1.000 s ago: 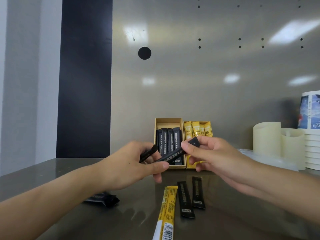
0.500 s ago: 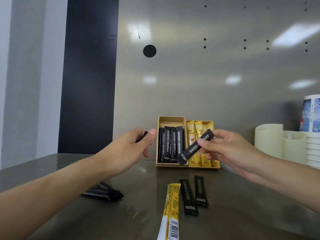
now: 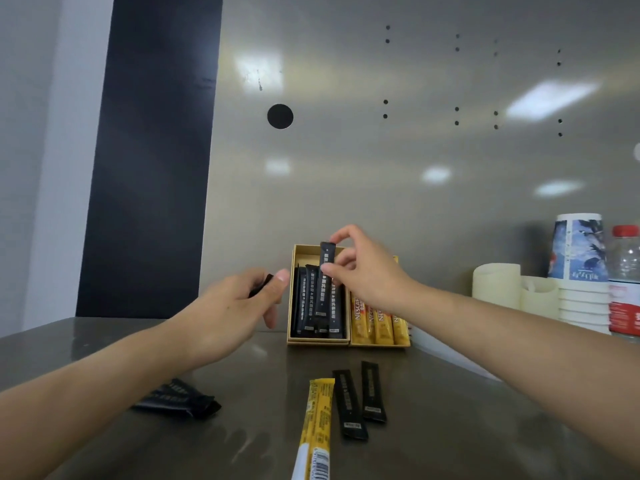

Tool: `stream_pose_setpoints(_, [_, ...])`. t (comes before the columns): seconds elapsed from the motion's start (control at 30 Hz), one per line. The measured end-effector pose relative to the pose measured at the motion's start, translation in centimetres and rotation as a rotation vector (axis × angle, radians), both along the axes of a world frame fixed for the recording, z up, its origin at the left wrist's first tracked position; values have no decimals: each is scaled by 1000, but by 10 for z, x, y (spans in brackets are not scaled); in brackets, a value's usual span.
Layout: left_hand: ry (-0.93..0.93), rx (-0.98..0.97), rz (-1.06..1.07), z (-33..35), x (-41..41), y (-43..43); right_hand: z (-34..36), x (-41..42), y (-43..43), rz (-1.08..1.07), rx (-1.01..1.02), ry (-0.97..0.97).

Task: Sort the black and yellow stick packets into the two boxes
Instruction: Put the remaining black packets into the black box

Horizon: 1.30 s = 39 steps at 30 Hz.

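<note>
Two open tan boxes stand side by side at the back of the steel counter. The left box holds several black packets, the right box several yellow ones. My right hand pinches a black stick packet upright over the left box. To the left of that box my left hand grips another black packet, mostly hidden by the fingers. A yellow packet and two black packets lie loose on the counter in front. More black packets lie under my left forearm.
At the right stand cream-coloured cylinders, a stack of paper cups and a plastic bottle with a red cap. A metal wall with holes rises right behind the boxes. The steel counter stretches toward me.
My right hand has turned its black packet from slanted to upright and carried it left, over the left box. My left hand drew apart to the left with its own packet.
</note>
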<state>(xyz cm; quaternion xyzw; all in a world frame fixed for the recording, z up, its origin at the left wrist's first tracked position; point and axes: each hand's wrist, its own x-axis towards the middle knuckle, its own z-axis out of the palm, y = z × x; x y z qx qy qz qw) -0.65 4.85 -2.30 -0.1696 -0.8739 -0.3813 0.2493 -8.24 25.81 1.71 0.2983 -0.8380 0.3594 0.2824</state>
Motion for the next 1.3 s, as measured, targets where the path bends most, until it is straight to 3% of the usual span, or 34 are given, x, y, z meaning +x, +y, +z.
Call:
stream_pose_setpoints(0.37, [1,6,8,-1,0,0,-14,-37,-15,-295,325,300])
stream_pose_setpoints(0.6, [-6,-30,29,1,6,2,-14,-28,-17,-360,367,342])
stream_pose_setpoints(0.87, [63,-27,65,3,7,2,-8,10,8,-177,342,289])
stream_pose_setpoints(1.13, [82,-6,65,6,10,7,-52,31,26,-53,429,213])
stream_pose_setpoints(1.3, [-38,179,-121,4,17,17,-59,64,19,128,289,110])
